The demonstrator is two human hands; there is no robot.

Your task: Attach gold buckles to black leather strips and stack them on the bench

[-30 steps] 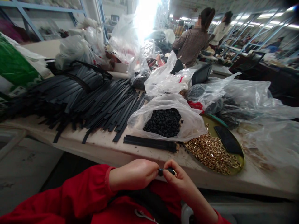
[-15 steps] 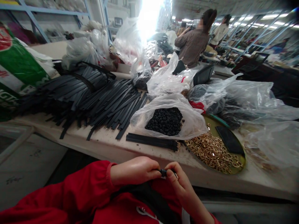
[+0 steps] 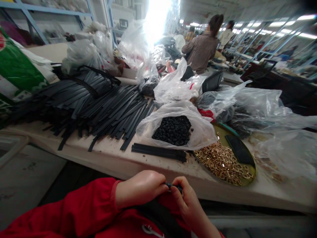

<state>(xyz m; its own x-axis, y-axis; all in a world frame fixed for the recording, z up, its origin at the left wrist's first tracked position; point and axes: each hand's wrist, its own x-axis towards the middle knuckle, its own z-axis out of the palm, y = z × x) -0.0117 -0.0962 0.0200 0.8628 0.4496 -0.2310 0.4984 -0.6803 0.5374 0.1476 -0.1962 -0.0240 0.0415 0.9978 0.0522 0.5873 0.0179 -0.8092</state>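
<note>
"What's the biggest thing before you?"

"My pale table (image 3: 111, 158). Take the open plastic bag (image 3: 204, 132) as the landmark: to its left spreads a great pile of black strips (image 3: 116, 114)."

"And the bag itself?"

"It holds a heap of small black pieces (image 3: 172, 130). Just to its right is my round tray (image 3: 253, 172), with a heap of gold links (image 3: 220, 162) in it. Right in front of the bag lies a short bundle of strips (image 3: 158, 152), something gold at its right end."

"Your hands?"

"Nearer me than the bag, over my lap. My left hand (image 3: 141, 187) pinches a small dark piece (image 3: 169, 186) in its fingertips; my right hand (image 3: 185, 198) grips it too, between thumb and forefinger."

"What shape is it?"

"Can't tell; my fingers cover most of it."
</note>
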